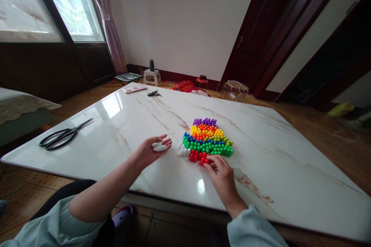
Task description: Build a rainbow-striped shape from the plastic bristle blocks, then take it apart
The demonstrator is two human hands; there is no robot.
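A block of small glossy bead-like pieces [207,139] lies on the white marble-patterned table, arranged in colour bands: purple at the far side, then orange and yellow, blue, olive and green, with white and red nearest me. My left hand [153,148] is palm up to the left of the block, fingers stretched, holding a few white pieces [159,147] across its palm and fingers. At the near edge, my right hand [220,170] has its thumb and fingertips closed on a red piece [203,161]. The fingers partly hide that piece.
Black-handled scissors [65,135] lie at the table's left side. Toward the far edge are a pinkish phone [134,88] and a small dark tool [154,93]. Beyond the table, a white stool [152,76] holds a dark jar [151,65].
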